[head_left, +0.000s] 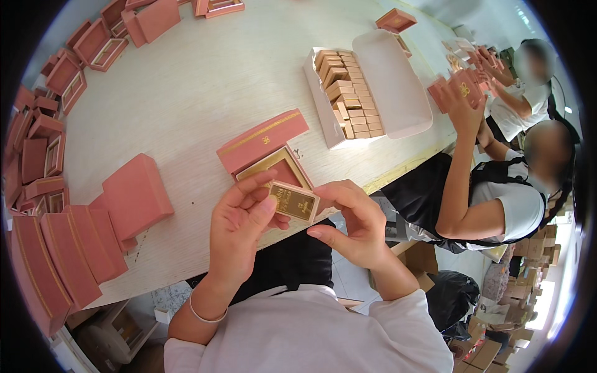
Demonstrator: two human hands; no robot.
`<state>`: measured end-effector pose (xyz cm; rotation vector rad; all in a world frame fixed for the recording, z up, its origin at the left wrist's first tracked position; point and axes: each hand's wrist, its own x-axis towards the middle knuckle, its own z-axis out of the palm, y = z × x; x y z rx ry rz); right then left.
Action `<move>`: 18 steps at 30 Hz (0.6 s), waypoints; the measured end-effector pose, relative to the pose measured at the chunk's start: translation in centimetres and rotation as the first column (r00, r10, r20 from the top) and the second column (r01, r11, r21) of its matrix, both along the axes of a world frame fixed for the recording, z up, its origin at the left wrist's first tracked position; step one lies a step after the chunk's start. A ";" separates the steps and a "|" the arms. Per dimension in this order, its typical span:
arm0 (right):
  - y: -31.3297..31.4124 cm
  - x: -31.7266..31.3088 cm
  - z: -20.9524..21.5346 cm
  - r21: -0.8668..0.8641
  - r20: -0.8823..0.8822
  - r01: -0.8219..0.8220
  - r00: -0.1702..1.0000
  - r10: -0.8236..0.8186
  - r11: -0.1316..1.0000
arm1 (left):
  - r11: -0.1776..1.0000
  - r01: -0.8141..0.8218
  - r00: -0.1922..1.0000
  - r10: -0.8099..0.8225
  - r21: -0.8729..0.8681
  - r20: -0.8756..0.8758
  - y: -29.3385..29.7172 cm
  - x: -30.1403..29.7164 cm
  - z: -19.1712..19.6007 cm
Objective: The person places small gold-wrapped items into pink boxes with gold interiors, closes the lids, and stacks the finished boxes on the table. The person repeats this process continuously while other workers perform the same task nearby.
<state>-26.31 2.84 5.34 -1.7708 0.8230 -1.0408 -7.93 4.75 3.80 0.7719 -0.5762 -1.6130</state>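
Observation:
My left hand is closed on a small flat box with a shiny gold face and pale pink sides, thumb pressing its left end. At its right end, my right hand has thumb and forefinger apart in a curve; the forefinger is at the box's upper corner and the thumb just below it. Behind my hands lies a pink gift box with its lid raised and a gold-rimmed tray inside. My left fingers cover part of that tray.
A white carton of small pinkish boxes stands beyond, its flap folded right. Closed pink boxes are stacked at left, with several opened ones along the far left edge. At right, a co-worker's hands hold a pink box.

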 end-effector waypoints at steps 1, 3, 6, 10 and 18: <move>-0.1 0.1 -0.1 -0.083 -0.012 0.029 0.999 -0.030 0.996 | 1.000 0.008 1.000 -0.008 -0.006 0.004 0.0 -0.1 0.0; -0.2 0.4 -0.2 -0.237 -0.043 0.067 0.996 -0.080 0.969 | 1.000 0.019 1.000 -0.019 -0.013 0.012 0.2 -0.3 -0.1; -0.3 0.7 -0.5 -0.424 -0.112 0.091 0.982 -0.152 0.901 | 0.998 0.031 0.999 -0.030 -0.045 0.026 0.2 -0.3 -0.2; -0.7 0.4 -1.4 -0.483 -0.260 0.123 0.925 -0.276 0.867 | 0.985 -0.072 0.863 0.139 -0.155 0.485 0.6 0.4 -0.8; -2.2 1.6 -3.5 -0.611 -0.485 -0.032 0.805 -0.342 0.791 | 0.936 0.123 0.161 0.310 -0.330 0.937 0.8 1.4 -3.4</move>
